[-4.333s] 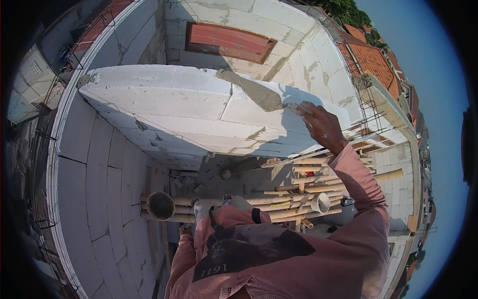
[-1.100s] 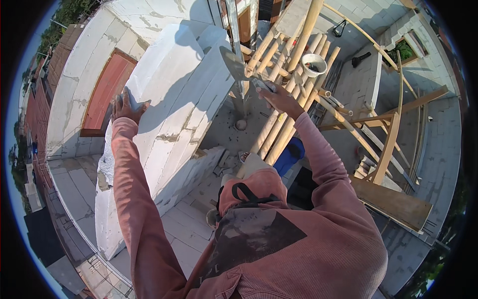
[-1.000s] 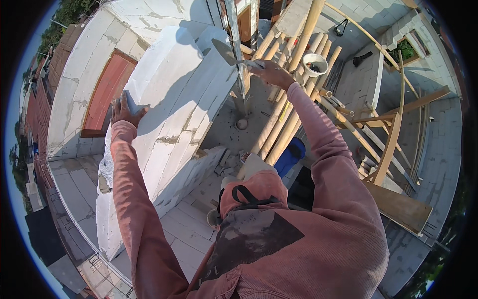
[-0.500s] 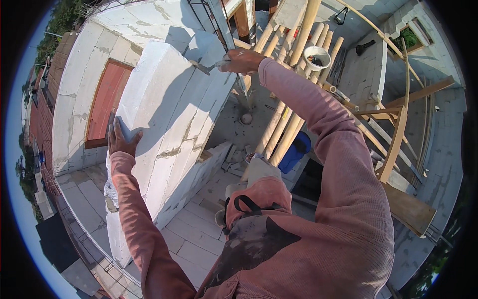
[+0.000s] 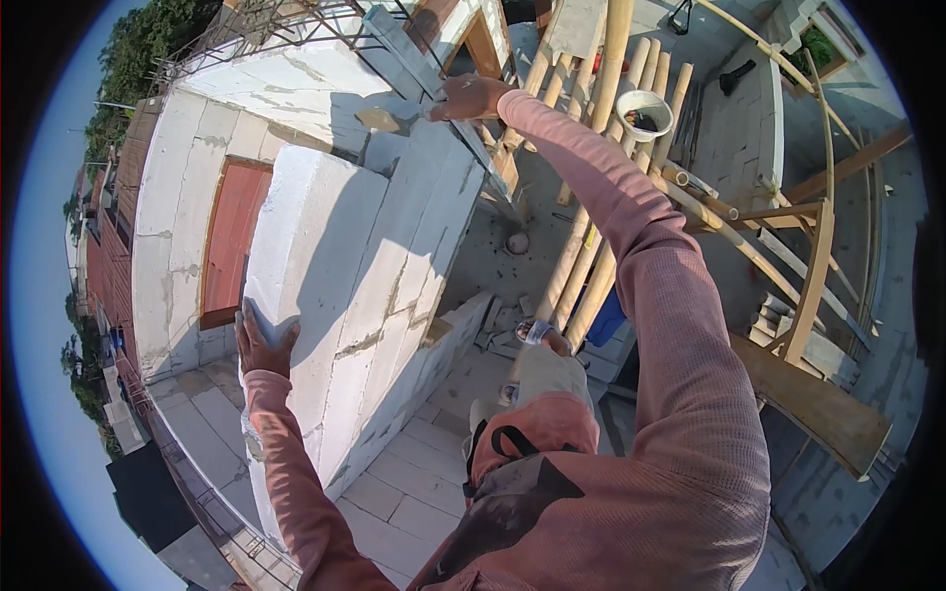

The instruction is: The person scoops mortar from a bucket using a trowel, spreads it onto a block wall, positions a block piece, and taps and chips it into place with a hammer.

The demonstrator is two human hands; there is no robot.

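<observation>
Flat on the near top part of a pale block wall (image 5: 345, 286), my left hand (image 5: 264, 343) lies with its fingers spread. My right hand (image 5: 468, 98) is stretched far out, closed on a trowel. The trowel's blade (image 5: 382, 120) shows to the left of the hand, beyond the shaded end of the wall; the handle is mostly hidden by the fingers. Close by the right hand runs a grey upright post (image 5: 402, 51). Grey mortar lines mark the joints between the wall's blocks.
Bamboo poles (image 5: 589, 261) form a scaffold to the right, with a white bucket (image 5: 644, 116) on it. A bent wooden frame (image 5: 816, 281) and a board (image 5: 813, 404) stand farther right. Behind the wall is a red-brown panel (image 5: 236, 241). Steel rebar (image 5: 296, 34) runs along the far wall.
My view has shifted, so the scene sits lower and farther right. My right hand has moved farther away with the trowel, off the wall's end. My left hand stays on the wall.
</observation>
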